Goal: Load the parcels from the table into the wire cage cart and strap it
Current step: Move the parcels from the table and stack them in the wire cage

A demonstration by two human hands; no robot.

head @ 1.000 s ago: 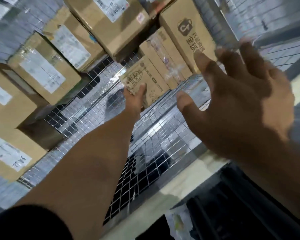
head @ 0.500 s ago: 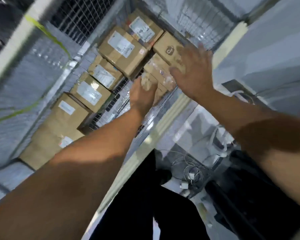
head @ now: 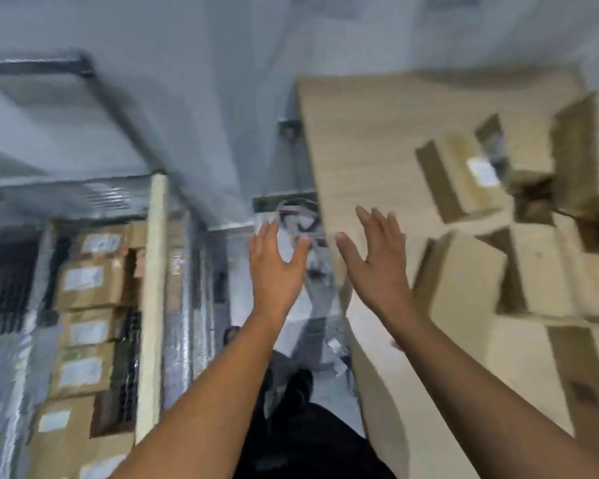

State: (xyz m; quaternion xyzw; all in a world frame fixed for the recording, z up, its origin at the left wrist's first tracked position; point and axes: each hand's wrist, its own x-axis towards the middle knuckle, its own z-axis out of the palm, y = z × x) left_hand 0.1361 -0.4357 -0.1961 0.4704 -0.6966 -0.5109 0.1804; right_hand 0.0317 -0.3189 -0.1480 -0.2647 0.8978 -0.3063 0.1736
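Brown cardboard shows on both sides of the view, which is blurred by motion. At 3 o'clock stands the table [head: 360,140] with a pale wood-grain top. Several parcels [head: 540,271] lie on it in a loose group, some touching each other. The one closest to the hands is a plain box [head: 464,274]. A labelled box [head: 462,181] at about 2 o'clock carries a white sticker on its top.

At 8 to 9 o'clock is the wire cage cart [head: 7,281], seen from above, with a cream post [head: 153,288] on the side toward the table. Inside it, loaded boxes [head: 87,281] lie side by side in a row along the post, each with a white label facing up. The print cannot be read.

Both hands are near the middle of the view, raised in the air with their backs toward the camera, and they hold nothing. The left hand [head: 274,271] is open, the fingers straight and the thumb spread to the side. It is over the grey floor [head: 204,115], in the gap between the cart and the table. The right hand [head: 377,267] is open too, the fingers straight and a little apart. It is over the near edge of the table, just beside the plain box but not touching it.

At 6 o'clock the dark trousers [head: 308,437] of the person show. Just beyond the fingertips of the left hand a pale object [head: 305,219] with dark lines lies on the floor, too blurred to name.
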